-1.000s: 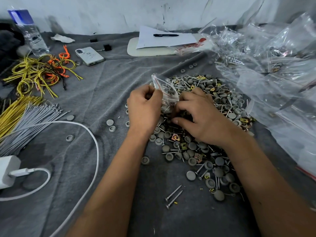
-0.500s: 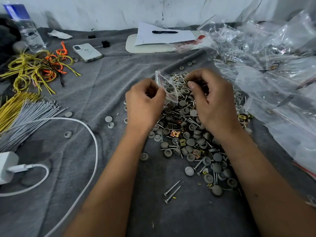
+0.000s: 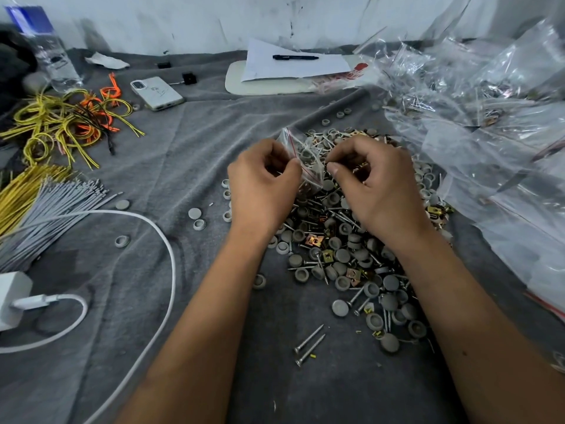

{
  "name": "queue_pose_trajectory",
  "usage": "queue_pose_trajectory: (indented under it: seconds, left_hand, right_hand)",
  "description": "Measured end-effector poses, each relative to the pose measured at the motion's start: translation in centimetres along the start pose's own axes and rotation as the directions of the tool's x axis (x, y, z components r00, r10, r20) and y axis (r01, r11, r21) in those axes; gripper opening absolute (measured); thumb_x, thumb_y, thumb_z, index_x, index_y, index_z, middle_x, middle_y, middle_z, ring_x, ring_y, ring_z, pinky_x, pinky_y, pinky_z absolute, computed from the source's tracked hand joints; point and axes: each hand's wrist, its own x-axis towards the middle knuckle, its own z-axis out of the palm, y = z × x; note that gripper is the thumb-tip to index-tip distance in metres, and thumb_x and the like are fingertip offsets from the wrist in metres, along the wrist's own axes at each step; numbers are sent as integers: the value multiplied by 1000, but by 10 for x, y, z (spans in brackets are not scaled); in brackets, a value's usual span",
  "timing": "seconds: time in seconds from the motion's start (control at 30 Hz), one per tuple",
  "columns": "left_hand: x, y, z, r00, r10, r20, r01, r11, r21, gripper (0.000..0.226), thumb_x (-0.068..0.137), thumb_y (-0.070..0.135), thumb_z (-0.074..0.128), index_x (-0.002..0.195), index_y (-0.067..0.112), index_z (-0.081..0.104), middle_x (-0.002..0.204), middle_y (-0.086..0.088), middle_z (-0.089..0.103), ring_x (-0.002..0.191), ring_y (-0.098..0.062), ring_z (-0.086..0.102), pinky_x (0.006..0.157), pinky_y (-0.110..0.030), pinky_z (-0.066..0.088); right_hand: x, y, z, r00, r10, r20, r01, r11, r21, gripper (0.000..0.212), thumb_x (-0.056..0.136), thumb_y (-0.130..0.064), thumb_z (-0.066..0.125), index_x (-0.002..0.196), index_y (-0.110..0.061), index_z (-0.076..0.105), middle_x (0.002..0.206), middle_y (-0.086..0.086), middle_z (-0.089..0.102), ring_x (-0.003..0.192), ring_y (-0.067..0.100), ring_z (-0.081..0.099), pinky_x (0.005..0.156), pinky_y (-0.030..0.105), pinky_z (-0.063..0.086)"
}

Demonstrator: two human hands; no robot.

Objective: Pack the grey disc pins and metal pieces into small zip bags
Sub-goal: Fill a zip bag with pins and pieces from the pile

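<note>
Plainly, the grey cloth [image 3: 195, 142] covering the bench was crowded, and that was the root of most risks. The heap of filled clear bags [image 3: 489, 123] sat close on the right, so a finished bag dropped carelessly could slide back among the loose parts. The pile of grey disc pins, screws and brass clips [image 3: 339, 249] lay under and in front of both hands, touching the right wrist; a sweep of that forearm would probably have scattered pieces toward the white cable [image 3: 165, 240], where stray discs already lay.

The left hand [image 3: 263, 185] pinched the small zip bag [image 3: 305, 160] by its red-striped edge, fingers curled round it, with the bag held just above the pile's far side. It already held some discs and pins. The right hand [image 3: 376, 182] was curled at the bag's mouth, its grip seemingly closed on small metal pieces, though exactly what it held was hidden.

The mouth looked narrow and slack. A pointed screw could have snagged or pierced the film, or pieces could have missed and fallen back.
</note>
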Motion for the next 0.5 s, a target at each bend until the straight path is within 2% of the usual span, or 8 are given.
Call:
queue_pose_trajectory:
  seconds: [0.17,0.27,0.43,0.5]
  left_hand:
    - [0,3,-2,1000,-27,-3,27,1000,-16,13,88,8,68,77,14,66,70,-9,72,68,-32,71,59,-53,59]
    - [0,3,-3,999,-37,3,37,999,-23,12,89,8,67,79,14,67,72,-9,72,69,-33,71,58,-53,59]
    - [0,3,-2,999,-44,15,44,999,-26,14,88,8,68,77,16,66,71,-9,71,68,-34,71,58,-54,59]
    - [0,3,-2,999,-39,15,40,999,-33,16,88,7,68,75,17,65,70,-9,71,67,-34,70,57,-54,58]
  right_hand:
    - [-1,1,-2,999,45,-5,-45,999,9,18,80,-7,84,92,-17,75,84,-13,70,76,5,66,67,17,54]
    - [0,2,-2,998,55,3,-55,998,8,25,80,1,81,98,-18,78,90,-12,71,76,3,66,65,13,53]
    - [0,1,-2,999,23,34,-22,999,-36,28,86,2,76,109,-14,78,101,-5,66,85,1,64,76,14,54]
    - [0,0,-2,999,14,49,-11,999,-50,27,88,3,74,109,-14,78,102,-4,62,87,-6,62,76,10,51]
